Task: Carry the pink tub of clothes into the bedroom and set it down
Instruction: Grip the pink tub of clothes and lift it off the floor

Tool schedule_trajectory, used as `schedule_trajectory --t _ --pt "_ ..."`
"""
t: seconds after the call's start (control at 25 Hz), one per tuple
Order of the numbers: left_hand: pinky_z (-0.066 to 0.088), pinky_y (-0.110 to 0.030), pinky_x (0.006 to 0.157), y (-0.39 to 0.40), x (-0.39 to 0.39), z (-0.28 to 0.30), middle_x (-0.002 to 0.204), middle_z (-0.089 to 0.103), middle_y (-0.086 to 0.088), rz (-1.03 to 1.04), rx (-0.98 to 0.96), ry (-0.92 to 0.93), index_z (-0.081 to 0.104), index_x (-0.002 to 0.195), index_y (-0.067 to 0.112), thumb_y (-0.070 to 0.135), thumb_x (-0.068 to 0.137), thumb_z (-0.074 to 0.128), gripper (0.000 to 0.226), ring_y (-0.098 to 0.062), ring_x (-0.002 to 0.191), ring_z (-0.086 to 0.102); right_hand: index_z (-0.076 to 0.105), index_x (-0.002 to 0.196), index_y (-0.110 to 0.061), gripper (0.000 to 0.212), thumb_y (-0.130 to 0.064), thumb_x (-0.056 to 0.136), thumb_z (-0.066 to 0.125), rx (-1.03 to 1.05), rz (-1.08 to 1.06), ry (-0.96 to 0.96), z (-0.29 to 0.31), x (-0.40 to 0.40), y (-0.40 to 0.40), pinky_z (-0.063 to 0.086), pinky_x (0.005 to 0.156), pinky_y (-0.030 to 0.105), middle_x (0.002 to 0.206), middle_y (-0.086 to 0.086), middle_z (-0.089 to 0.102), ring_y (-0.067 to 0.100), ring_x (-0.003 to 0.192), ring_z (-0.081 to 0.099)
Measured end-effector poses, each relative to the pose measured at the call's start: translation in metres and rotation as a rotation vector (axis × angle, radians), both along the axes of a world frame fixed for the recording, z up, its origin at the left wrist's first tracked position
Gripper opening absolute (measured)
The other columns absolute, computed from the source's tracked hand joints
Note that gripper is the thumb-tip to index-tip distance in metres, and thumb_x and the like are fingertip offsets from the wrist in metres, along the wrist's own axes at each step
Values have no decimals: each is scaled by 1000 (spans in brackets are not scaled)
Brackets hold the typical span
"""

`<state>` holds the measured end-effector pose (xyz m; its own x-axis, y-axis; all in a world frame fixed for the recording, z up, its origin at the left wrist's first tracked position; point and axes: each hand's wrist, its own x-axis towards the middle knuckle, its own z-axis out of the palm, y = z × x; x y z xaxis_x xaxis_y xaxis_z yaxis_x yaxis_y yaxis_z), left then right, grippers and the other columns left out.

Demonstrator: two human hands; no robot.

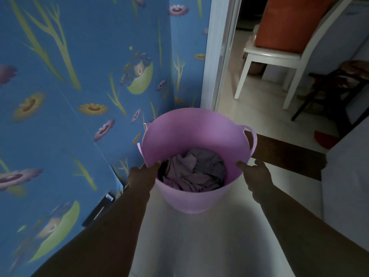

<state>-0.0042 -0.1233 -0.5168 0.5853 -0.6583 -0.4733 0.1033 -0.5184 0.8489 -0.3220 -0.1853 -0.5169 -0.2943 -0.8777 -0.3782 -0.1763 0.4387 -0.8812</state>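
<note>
The pink tub (pixel 179 136) is in the middle of the view, above a pale tiled floor, with crumpled clothes (pixel 194 170) lying in its bottom. My left hand (pixel 144 176) grips the tub's near left rim, thumb over the edge. My right hand (pixel 256 176) is at the near right rim, with the thumb touching the rim and the other fingers spread outside it. One loop handle (pixel 252 139) shows on the tub's right side. Whether the tub rests on the floor or is held up I cannot tell.
A blue flowered cover (pixel 69 96) drapes a bulky thing close on the left. A white door frame (pixel 219 56) opens ahead on the right. Beyond it stand a white chair (pixel 279 54) with an orange cushion and a dark stool (pixel 335 92). A dark threshold strip (pixel 289 154) crosses the floor.
</note>
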Motion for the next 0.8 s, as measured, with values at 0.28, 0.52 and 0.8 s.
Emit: schedule_trajectory --t 0.28,0.52,0.8 --pt "62 -52 82 -23 2 -39 91 56 -5 80 7 16 56 108 4 61 71 84 73 -23 74 56 22 167 -15 104 -50 87 78 10 -13 -59 -34 -2 -16 48 84 49 167 15 38 42 135 50" --pt "64 -53 79 -31 -2 -53 80 58 -3 101 -9 -14 53 73 18 61 72 85 54 -21 70 58 20 167 -17 105 -51 87 78 28 -15 -122 -49 -4 -23 47 92 55 168 13 37 46 143 45" --pt "62 -45 69 -36 2 -65 85 58 -3 85 7 33 54 80 14 63 71 85 58 -22 74 57 26 164 -15 99 -52 87 76 15 7 -125 -52 -3 -26 50 84 53 160 13 47 42 130 53"
